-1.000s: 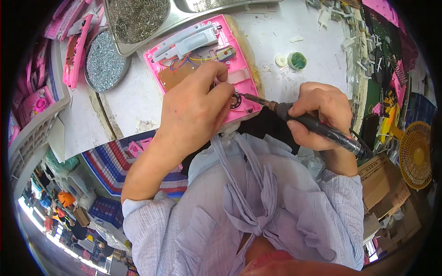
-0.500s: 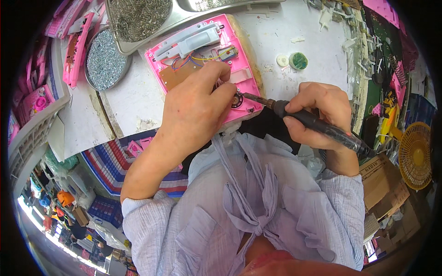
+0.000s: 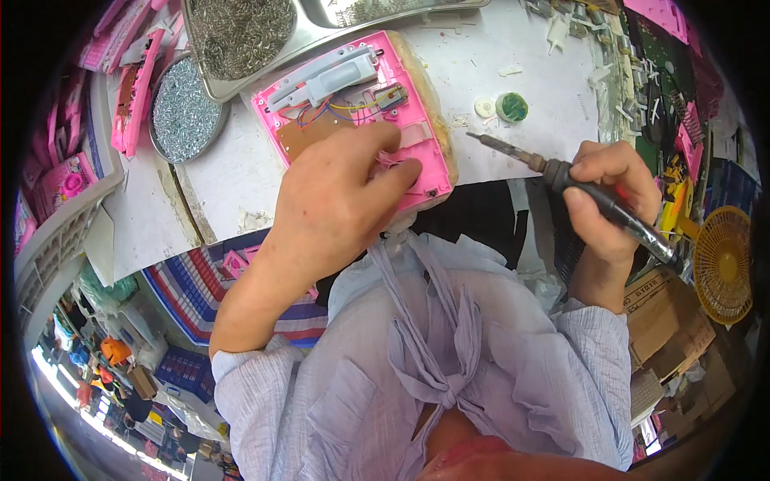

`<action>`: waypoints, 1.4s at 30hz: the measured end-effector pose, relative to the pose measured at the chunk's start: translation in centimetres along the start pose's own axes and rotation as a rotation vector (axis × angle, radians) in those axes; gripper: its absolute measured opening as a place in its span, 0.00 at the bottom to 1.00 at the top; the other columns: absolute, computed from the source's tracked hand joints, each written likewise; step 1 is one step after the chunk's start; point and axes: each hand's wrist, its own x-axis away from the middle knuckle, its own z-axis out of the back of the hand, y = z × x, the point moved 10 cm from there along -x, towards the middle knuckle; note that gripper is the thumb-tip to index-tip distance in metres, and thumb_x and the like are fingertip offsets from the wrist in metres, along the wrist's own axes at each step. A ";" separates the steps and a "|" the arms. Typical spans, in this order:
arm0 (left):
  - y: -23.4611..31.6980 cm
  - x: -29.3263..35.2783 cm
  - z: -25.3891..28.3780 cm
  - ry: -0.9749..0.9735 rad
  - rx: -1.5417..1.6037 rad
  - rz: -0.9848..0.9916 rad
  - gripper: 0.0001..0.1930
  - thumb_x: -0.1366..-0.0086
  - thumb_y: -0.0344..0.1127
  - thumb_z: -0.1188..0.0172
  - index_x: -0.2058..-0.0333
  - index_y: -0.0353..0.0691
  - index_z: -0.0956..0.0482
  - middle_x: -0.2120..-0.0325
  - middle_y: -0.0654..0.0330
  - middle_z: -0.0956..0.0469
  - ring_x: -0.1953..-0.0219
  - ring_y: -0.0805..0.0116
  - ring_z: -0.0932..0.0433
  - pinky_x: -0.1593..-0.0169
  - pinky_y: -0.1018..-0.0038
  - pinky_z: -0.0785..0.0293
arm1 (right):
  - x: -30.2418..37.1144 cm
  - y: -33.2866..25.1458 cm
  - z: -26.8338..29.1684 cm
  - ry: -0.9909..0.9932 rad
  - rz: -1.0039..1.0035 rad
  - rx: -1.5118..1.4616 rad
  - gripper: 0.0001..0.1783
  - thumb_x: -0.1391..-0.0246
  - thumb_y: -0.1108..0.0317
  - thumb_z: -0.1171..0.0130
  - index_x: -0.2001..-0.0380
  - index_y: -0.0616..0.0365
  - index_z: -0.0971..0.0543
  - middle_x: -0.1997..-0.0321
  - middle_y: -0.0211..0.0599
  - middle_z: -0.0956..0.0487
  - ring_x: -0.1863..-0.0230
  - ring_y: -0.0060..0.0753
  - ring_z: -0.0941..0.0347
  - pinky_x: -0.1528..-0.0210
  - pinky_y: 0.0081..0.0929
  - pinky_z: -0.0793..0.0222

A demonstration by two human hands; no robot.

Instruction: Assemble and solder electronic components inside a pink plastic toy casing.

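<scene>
A soldering iron (image 3: 553, 169) with a black handle and thin metal tip is gripped in my right hand (image 3: 613, 196). Its tip points up-left over the white table, apart from everything. My left hand (image 3: 341, 184) rests over the lower part of an open pink plastic casing (image 3: 437, 164). The thumb and forefinger curl together inside it; what they hold is hidden. Within the casing are a grey plastic part (image 3: 337, 78), a small motor (image 3: 391, 98), a brown board (image 3: 309, 138) and red, yellow and blue wires (image 3: 353, 107).
A round bowl of screws (image 3: 188, 112) stands left of the casing. Beyond it lies a metal tray (image 3: 321, 36) with small springs. A green round piece (image 3: 512, 107) and white disc (image 3: 484, 107) sit to the right. Pink casings (image 3: 136, 92) crowd the far left.
My right hand has drawn the soldering iron away to the right, its tip leaving the casing. The round dark part by my left fingers is now out of sight.
</scene>
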 end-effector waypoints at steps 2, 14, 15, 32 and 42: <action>0.1 -0.1 -0.5 -0.043 -0.028 -0.078 0.16 0.53 0.28 0.28 0.62 0.44 0.15 0.59 0.60 0.23 0.65 0.62 0.20 0.63 0.66 0.25 | 0.2 0.1 0.8 0.040 0.004 -0.008 0.12 0.52 0.75 0.29 0.65 0.64 0.22 0.72 0.29 0.23 0.75 0.11 0.34 0.71 0.13 0.43; 0.2 1.7 -0.1 0.125 -0.063 0.096 0.19 0.51 0.31 0.25 0.60 0.40 0.18 0.58 0.56 0.24 0.60 0.58 0.23 0.57 0.63 0.29 | 2.6 2.4 6.2 0.256 -0.037 -0.039 0.14 0.51 0.74 0.30 0.61 0.63 0.22 0.68 0.25 0.23 0.71 0.11 0.33 0.68 0.11 0.43; 0.1 1.9 0.6 0.186 -0.044 0.103 0.20 0.52 0.32 0.24 0.59 0.39 0.18 0.59 0.56 0.24 0.59 0.58 0.24 0.56 0.63 0.30 | 3.1 1.9 7.7 0.302 0.008 -0.020 0.13 0.48 0.73 0.32 0.60 0.64 0.23 0.67 0.28 0.22 0.70 0.13 0.31 0.67 0.11 0.40; -3.0 5.7 0.8 0.295 0.030 0.246 0.14 0.39 0.26 0.33 0.55 0.35 0.22 0.57 0.50 0.30 0.58 0.56 0.28 0.57 0.67 0.26 | 12.2 -0.5 32.4 1.127 -0.008 0.245 0.03 0.47 0.73 0.36 0.74 0.57 0.18 0.79 0.19 0.27 0.78 0.13 0.37 0.74 0.17 0.45; -3.7 6.1 3.5 0.376 -0.035 0.231 0.17 0.44 0.23 0.31 0.56 0.36 0.21 0.59 0.51 0.27 0.57 0.57 0.25 0.55 0.67 0.27 | 7.1 13.8 28.5 0.329 -0.073 -1.189 0.22 0.29 0.56 0.43 0.50 0.69 0.24 0.67 0.24 0.27 0.75 0.13 0.42 0.79 0.12 0.46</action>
